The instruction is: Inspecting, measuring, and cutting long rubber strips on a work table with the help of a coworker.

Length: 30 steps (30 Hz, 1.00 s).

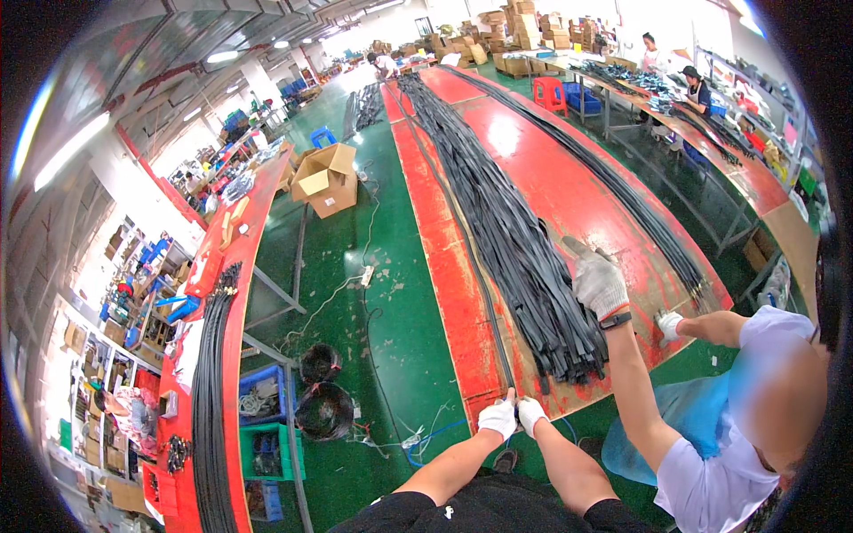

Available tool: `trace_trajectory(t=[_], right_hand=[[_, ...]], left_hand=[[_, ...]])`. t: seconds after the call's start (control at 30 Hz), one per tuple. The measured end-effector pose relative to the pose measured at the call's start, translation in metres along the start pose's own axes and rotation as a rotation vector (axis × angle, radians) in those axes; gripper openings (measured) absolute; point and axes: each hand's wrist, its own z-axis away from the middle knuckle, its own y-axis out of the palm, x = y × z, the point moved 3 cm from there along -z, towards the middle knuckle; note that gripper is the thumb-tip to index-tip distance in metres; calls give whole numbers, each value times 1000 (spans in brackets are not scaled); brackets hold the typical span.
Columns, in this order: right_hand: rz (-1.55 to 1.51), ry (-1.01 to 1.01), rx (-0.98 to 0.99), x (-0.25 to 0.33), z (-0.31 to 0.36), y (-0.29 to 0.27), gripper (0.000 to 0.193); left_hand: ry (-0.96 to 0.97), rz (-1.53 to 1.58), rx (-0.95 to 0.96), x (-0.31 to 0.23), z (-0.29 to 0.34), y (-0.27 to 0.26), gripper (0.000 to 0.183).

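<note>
Both my hands wear white gloves and meet at the near left corner of a long red table (450, 373). Closed fingers of my left hand (498, 418) grip the near end of a thin bundle of long black strips (481, 298), which runs along the table's left edge. Beside it, almost touching, is my right hand (530, 415), its fingers also closed; what they pinch is hidden. A wide heap of flat black strips (498, 218) lies just right of that bundle. A co-worker's gloved hand (601, 282) hovers over the heap's right side.
The co-worker's other glove (668, 327) rests at the table's near right edge. More black strips (622, 191) lie along the right side. Left are an open carton (327, 182), a red side bench (233, 320) with black strips, crates (271, 449) and floor cables (366, 275).
</note>
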Motion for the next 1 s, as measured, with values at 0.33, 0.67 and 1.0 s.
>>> trace_trajectory(t=[0.33,0.67,1.0], right_hand=[[-43,-31,-46,7,4,6,31],[4,-106,-175,-15,1,-6,26],[267,-91,-181,-35,80,-25,37]], left_hand=[[-2,-27,13,3,-4,7,81],[-9,-6,58,-2,-17,9,70],[-49,-29,77,-17,-5,-18,82]])
